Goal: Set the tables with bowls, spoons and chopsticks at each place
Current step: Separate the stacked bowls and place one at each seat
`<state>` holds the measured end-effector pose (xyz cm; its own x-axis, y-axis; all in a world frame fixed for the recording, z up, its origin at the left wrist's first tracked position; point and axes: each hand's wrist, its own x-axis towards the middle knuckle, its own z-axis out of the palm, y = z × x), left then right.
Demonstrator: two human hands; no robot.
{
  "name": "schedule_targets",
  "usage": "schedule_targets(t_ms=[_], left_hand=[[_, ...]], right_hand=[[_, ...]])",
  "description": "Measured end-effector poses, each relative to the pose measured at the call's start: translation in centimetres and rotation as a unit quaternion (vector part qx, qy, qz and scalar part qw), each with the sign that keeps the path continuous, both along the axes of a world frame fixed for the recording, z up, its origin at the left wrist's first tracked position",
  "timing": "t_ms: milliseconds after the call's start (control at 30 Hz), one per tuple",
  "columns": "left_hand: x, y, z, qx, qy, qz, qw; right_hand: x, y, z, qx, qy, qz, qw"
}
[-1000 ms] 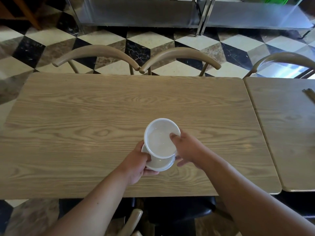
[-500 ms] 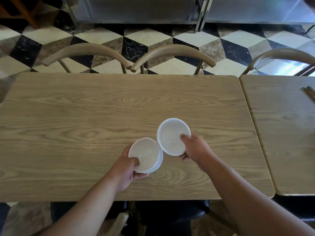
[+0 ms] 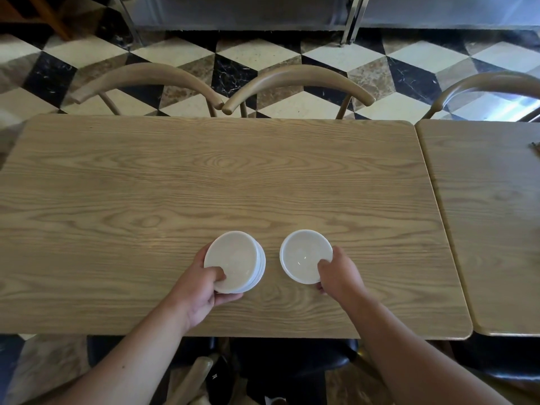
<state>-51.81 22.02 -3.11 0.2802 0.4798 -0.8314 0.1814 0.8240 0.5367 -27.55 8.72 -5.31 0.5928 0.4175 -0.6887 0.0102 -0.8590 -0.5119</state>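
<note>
Near the front edge of the light wood-grain rectangular counter point(image 3: 204, 176), two lots of white dishes are side by side with a narrow gap between them. On the left, the left hand point(image 3: 201, 290) grips a short stack of round white bowls point(image 3: 233, 257), thumb hooked over the near rim into the top bowl and fingers curled round the outside. The stack leans slightly, and I cannot tell whether its base touches the wood. Just beside it, the right hand point(image 3: 340, 276) pinches a single round white bowl point(image 3: 304, 252) by its near rim, thumb inside and fingers tucked against the outer wall; this bowl is upright, on or just above the counter. Three curved tan chair backs point(image 3: 298, 80) line the far side, over a black, white and brown tiled floor point(image 3: 257, 54). A second wood-grain counter point(image 3: 491, 229) stands close on the right.
</note>
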Motion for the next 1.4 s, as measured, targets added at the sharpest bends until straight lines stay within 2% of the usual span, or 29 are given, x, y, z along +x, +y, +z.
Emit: schedule_targets(t_ms=[267,300,367,433,467,567,667,733,800,967,1133,1400], left_hand=[[0.1,-0.5,0.6,0.025,0.007,0.008,1.0],[0.1,-0.5,0.7,0.028,0.008,0.008,1.0],[0.0,-0.5,1.2,0.034,0.011,0.007,0.999],[0.0,-0.5,1.8,0.042,0.014,0.003,0.999],[0.1,-0.4,2.2,0.049,0.014,-0.001,0.999],[0.2,-0.3,3.1,0.068,0.014,-0.019,0.997],[-0.3,0.0,3.8,0.085,0.001,-0.032,0.996],[-1.1,0.7,4.2,0.093,-0.006,-0.034,0.995],[-2.5,1.6,4.6,0.101,-0.004,-0.032,0.994],[-8.7,4.7,5.4,0.091,-0.042,-0.013,0.995],[-18.6,9.7,6.0,0.081,-0.101,0.015,0.991],[-32.3,17.5,8.4,0.071,-0.091,0.028,0.993]], right_hand=[[0.0,-0.4,-0.7,-0.004,0.005,-0.001,1.0],[-0.1,-0.4,-0.2,-0.016,-0.015,0.017,1.0],[-0.1,-0.5,1.1,-0.04,-0.114,0.048,0.992],[0.0,-0.3,3.1,0.016,-0.205,0.021,0.978],[-0.2,0.2,4.3,0.061,-0.221,0.012,0.973],[-2.4,3.3,7.7,0.137,-0.151,0.088,0.975],[-6.6,6.3,9.6,0.129,-0.038,0.199,0.971],[-9.0,7.7,9.8,0.116,-0.051,0.252,0.96],[-10.8,8.9,9.8,0.103,-0.086,0.261,0.956],[-17.0,13.0,10.7,0.092,-0.11,0.206,0.968],[-26.7,18.7,12.7,0.083,-0.153,0.247,0.953],[-40.3,26.8,16.1,0.05,-0.146,0.257,0.954]])
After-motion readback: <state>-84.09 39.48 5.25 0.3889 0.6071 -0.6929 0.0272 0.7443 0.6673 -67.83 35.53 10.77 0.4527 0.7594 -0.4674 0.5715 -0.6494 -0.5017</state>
